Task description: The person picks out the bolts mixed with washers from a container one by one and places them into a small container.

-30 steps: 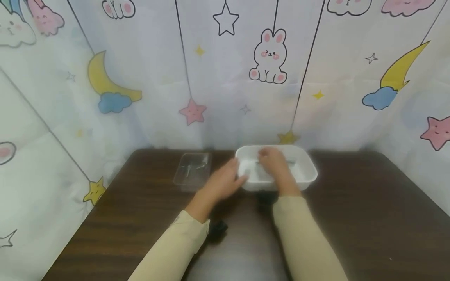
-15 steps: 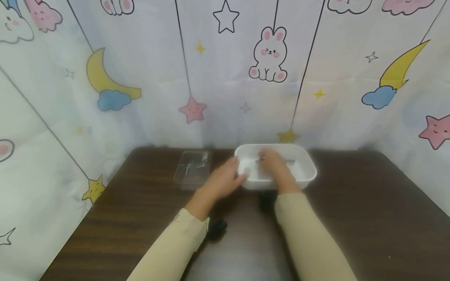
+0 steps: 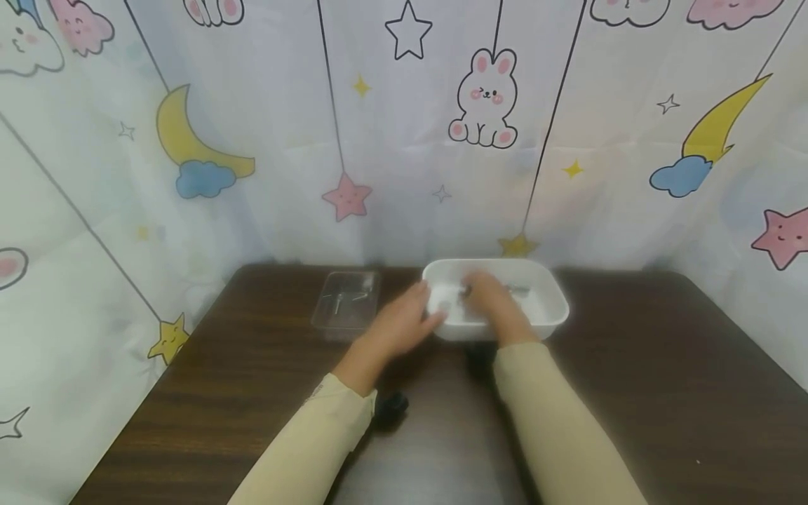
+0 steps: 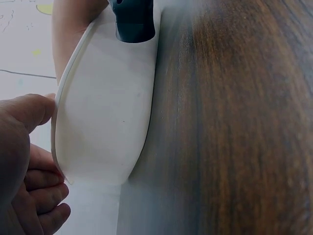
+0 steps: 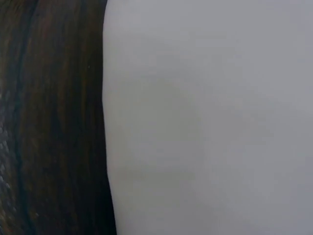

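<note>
A white plastic tub (image 3: 549, 308) stands at the back of the table. My left hand (image 3: 399, 322) holds its left end; in the left wrist view the thumb (image 4: 36, 110) presses the rim and the curled fingers (image 4: 46, 188) lie at the corner. My right hand (image 3: 492, 298) reaches down inside the tub, fingertips bent toward the floor. Beside those fingertips shows a small dark grey piece (image 3: 466, 290); I cannot tell if it is pinched. Another thin grey metal piece (image 3: 520, 289) lies right of the hand. Only the tub's pale outer wall (image 5: 205, 117) fills the right wrist view.
Left of the tub stands a clear plastic box (image 3: 347, 319) with several small, thin, shiny pieces in it. Both stand on a dark wood table (image 3: 663, 372). Behind it hangs a printed white curtain (image 3: 404, 126). A dark wrist mount (image 3: 389, 410) sits under the left cuff.
My right hand shifts slightly within the tub, its fingertips a touch lower. My left hand stays at the rim. The clear box and tub keep their places.
</note>
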The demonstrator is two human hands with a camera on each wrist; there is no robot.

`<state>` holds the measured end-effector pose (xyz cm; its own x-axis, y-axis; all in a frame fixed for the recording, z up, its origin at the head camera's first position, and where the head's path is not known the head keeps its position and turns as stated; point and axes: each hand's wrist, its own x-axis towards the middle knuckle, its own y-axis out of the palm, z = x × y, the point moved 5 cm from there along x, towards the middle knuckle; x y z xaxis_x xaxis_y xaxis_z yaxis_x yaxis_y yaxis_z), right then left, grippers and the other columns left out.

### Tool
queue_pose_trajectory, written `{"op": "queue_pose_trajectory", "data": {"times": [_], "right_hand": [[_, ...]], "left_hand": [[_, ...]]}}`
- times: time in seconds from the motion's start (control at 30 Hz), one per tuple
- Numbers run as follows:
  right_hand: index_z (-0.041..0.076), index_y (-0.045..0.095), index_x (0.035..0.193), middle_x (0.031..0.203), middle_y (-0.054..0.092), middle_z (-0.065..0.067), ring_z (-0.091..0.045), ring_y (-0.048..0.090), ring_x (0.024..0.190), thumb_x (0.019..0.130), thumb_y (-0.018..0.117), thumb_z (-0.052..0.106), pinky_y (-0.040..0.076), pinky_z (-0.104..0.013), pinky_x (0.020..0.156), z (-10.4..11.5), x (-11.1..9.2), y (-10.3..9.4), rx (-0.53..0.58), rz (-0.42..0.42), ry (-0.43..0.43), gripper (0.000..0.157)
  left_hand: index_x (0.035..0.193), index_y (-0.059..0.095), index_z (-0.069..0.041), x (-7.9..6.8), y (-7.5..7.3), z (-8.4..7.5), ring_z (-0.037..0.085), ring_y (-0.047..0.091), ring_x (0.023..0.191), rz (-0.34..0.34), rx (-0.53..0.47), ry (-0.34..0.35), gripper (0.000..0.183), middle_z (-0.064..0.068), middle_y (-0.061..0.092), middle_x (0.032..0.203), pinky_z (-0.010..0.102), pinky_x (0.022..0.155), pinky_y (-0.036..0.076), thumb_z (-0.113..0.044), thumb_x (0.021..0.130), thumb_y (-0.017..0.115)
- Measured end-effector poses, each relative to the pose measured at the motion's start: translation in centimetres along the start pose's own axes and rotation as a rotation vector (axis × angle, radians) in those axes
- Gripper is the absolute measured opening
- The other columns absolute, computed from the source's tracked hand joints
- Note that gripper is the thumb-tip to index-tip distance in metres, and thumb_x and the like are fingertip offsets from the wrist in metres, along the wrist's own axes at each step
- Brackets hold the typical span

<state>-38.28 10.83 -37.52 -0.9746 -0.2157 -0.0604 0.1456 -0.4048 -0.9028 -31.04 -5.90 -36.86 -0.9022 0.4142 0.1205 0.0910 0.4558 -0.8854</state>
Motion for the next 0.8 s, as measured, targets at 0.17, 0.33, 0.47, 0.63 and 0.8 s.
{"op": "queue_pose_trajectory", "data": {"times": [0.17, 0.33, 0.47, 0.63, 0.8], "right_hand": [[0.001, 0.070, 0.099, 0.107, 0.068, -0.018, -0.036, 0.062, 0.099, 0.079, 0.069, 0.000, 0.052, -0.048, 0.092, 0.15, 0.02, 0.04, -0.036, 0.020, -0.038, 0.021], [0.005, 0.072, 0.085, 0.093, 0.069, -0.013, -0.030, 0.062, 0.086, 0.077, 0.069, 0.000, 0.054, -0.043, 0.082, 0.11, 0.04, 0.22, -0.060, 0.031, -0.051, 0.010], [0.003, 0.073, 0.093, 0.101, 0.070, -0.016, -0.034, 0.063, 0.095, 0.077, 0.068, 0.000, 0.053, -0.045, 0.090, 0.04, 0.05, 0.26, -0.054, 0.006, -0.053, 0.017], [0.001, 0.072, 0.106, 0.115, 0.067, -0.020, -0.037, 0.061, 0.108, 0.079, 0.065, 0.000, 0.049, -0.047, 0.100, -0.07, 0.05, 0.33, -0.044, 0.003, -0.051, 0.027], [0.003, 0.072, 0.107, 0.113, 0.068, -0.018, -0.035, 0.062, 0.105, 0.077, 0.065, -0.001, 0.050, -0.047, 0.097, -0.15, 0.13, 0.30, -0.026, -0.007, -0.043, 0.031]], "left_hand": [[0.153, 0.030, -0.002, 0.07, 0.03, 0.01, 0.032, 0.029, 0.147, 0.002, 0.002, -0.002, 0.073, 0.016, 0.027, 0.161, 0.045, 0.121, 0.025, -0.049, 0.100, 0.048], [0.153, 0.029, -0.002, 0.09, 0.10, 0.04, 0.031, 0.028, 0.147, 0.007, 0.004, -0.015, 0.074, 0.015, 0.027, 0.161, 0.044, 0.121, 0.024, -0.049, 0.100, 0.048], [0.154, 0.029, -0.003, 0.04, 0.14, 0.01, 0.031, 0.027, 0.148, 0.018, -0.004, -0.024, 0.074, 0.015, 0.025, 0.162, 0.045, 0.121, 0.024, -0.050, 0.100, 0.048], [0.153, 0.030, -0.003, 0.10, 0.18, 0.00, 0.031, 0.029, 0.147, 0.018, 0.005, -0.021, 0.073, 0.014, 0.027, 0.161, 0.046, 0.121, 0.027, -0.050, 0.100, 0.048], [0.153, 0.031, -0.002, 0.06, 0.01, -0.10, 0.032, 0.031, 0.146, 0.010, 0.002, -0.015, 0.072, 0.015, 0.028, 0.160, 0.046, 0.120, 0.027, -0.049, 0.100, 0.048]]}}
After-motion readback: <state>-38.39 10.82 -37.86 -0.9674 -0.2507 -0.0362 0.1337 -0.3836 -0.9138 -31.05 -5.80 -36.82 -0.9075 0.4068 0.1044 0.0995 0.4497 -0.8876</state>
